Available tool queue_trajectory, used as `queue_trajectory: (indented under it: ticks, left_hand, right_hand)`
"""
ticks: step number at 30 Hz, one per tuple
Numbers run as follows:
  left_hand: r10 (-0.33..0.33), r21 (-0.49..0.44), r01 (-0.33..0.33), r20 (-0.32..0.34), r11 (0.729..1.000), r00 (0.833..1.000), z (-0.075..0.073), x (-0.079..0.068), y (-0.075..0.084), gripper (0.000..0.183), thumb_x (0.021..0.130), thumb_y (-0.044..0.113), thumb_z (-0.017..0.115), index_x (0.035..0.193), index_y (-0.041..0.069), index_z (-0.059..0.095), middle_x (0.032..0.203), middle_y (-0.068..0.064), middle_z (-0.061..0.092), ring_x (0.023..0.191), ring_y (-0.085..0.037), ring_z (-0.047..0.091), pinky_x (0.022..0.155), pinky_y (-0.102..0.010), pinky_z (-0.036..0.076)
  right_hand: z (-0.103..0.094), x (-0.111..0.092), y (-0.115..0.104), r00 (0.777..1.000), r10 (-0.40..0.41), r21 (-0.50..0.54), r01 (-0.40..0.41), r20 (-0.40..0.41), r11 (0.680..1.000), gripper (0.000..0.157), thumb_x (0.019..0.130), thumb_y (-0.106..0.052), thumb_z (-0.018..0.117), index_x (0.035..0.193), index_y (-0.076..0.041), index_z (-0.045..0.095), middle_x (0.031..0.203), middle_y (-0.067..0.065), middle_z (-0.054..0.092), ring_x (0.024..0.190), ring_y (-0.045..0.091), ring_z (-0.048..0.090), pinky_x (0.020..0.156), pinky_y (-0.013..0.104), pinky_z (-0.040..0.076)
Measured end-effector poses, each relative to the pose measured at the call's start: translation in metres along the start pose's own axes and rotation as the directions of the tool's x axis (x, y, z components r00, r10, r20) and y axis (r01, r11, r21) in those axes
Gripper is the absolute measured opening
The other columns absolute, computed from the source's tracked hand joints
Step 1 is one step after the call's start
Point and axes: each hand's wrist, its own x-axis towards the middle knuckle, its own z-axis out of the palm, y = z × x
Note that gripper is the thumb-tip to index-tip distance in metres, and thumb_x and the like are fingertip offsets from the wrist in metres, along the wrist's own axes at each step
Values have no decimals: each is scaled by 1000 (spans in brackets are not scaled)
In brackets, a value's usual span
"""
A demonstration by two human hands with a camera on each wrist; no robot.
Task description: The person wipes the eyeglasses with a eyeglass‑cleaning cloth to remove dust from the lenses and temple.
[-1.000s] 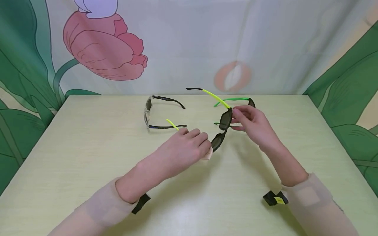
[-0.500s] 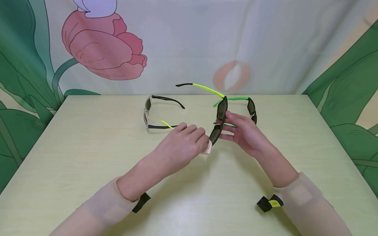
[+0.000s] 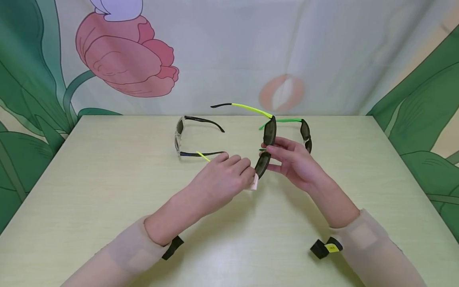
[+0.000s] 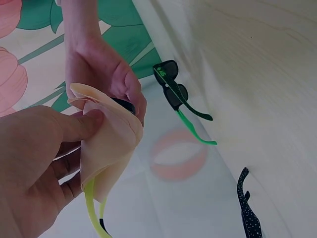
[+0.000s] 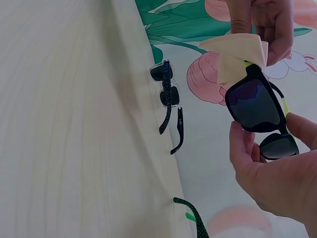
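Both hands hold a pair of black-framed sunglasses (image 3: 270, 131) with yellow-green temples above the table. My left hand (image 3: 224, 179) pinches a peach-coloured cloth (image 4: 111, 144) around the near temple and frame corner; the cloth hides that corner in the left wrist view. My right hand (image 3: 295, 163) grips the middle of the frame near the bridge, thumb on one side and fingers on the other. Its grip shows in the right wrist view, below the dark lens (image 5: 255, 106). The far temple extends leftward, unfolded.
On the table (image 3: 107, 191), sunglasses with a clear frame and black temples (image 3: 177, 135) stand unfolded at the left. Green-templed sunglasses (image 3: 305, 129) stand behind my right hand, partly hidden by it. A printed curtain (image 3: 222, 56) hangs along the back edge.
My right hand has shifted left and down from the frame's far corner to its middle, and its thumb now presses near the bridge. The sunglasses have turned slightly; the left hand stays on the cloth.
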Motion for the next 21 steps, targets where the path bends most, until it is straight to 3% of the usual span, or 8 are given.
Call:
queue_trajectory:
  ticks: [9,21]
  left_hand:
    - [-14,-35,15,6,999,1000,1,-1,2,14,95,22,77,96,11,69,84,1,57,72,-17,51,63,-27,37]
    - [-40,-167,36,-17,985,999,1,-2,1,11,96,19,75,102,10,72,94,0,64,78,-16,59,63,-26,40]
  right_hand:
    - [1,0,0,1000,-22,4,22,-3,1000,30,102,0,52,132,0,47,118,6,58,104,20,61,94,40,53]
    - [-1,0,-2,1000,-17,-25,16,-25,1000,28,100,-1,55,128,-1,52,113,5,62,101,17,63,91,40,54]
